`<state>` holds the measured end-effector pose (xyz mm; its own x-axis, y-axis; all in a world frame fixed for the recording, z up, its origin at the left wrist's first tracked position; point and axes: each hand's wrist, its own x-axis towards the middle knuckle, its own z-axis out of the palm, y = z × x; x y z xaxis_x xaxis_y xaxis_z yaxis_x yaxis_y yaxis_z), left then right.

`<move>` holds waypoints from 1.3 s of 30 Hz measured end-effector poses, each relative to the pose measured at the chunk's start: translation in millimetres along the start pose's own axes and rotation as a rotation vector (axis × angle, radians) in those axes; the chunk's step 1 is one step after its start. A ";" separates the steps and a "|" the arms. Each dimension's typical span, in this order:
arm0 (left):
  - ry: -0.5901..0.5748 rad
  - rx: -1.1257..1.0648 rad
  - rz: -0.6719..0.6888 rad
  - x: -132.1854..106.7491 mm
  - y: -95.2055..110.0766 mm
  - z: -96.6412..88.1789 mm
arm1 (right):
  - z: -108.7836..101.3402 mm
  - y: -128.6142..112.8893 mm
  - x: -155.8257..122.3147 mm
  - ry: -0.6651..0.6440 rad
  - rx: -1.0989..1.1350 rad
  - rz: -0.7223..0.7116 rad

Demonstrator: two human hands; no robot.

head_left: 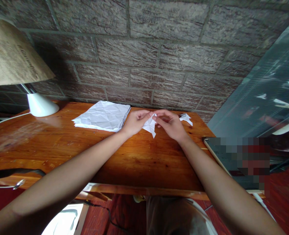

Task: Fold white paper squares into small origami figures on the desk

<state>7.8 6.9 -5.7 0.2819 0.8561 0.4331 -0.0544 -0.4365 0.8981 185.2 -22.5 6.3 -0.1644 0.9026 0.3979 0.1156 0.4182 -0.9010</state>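
Observation:
Between my two hands is a small piece of folded white paper (149, 125), its pointed end hanging downward over the desk. My left hand (136, 122) pinches its upper left side with thumb and fingers. From the other side, my right hand (169, 122) grips the top right edge, fingertips close to those of the left. A stack of creased white paper sheets (101, 115) lies just left of my left hand. Past my right hand rests another folded paper piece (186, 119), partly hidden behind the hand.
The wooden desk (144, 163) backs onto a brick wall (144, 52). A lamp with a white base (42, 105) and printed shade (14, 55) stands at the left. A dark-screened tablet (222, 156) sits at the right edge, and a black strap (17, 171) lies at front left.

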 end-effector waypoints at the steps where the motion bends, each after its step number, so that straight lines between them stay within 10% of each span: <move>1: -0.002 0.004 0.003 -0.2 0.5 -0.1 | -0.1 -0.4 0.0 0.004 0.003 0.001; 39: -0.102 0.168 0.122 -0.6 -0.6 -4.4 | -3.3 -4.9 1.8 -0.025 0.084 0.074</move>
<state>3.4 7.9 -6.1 0.3790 0.7652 0.5204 0.0634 -0.5825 0.8103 187.5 -22.5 12.0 -0.1826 0.9275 0.3262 0.0459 0.3395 -0.9395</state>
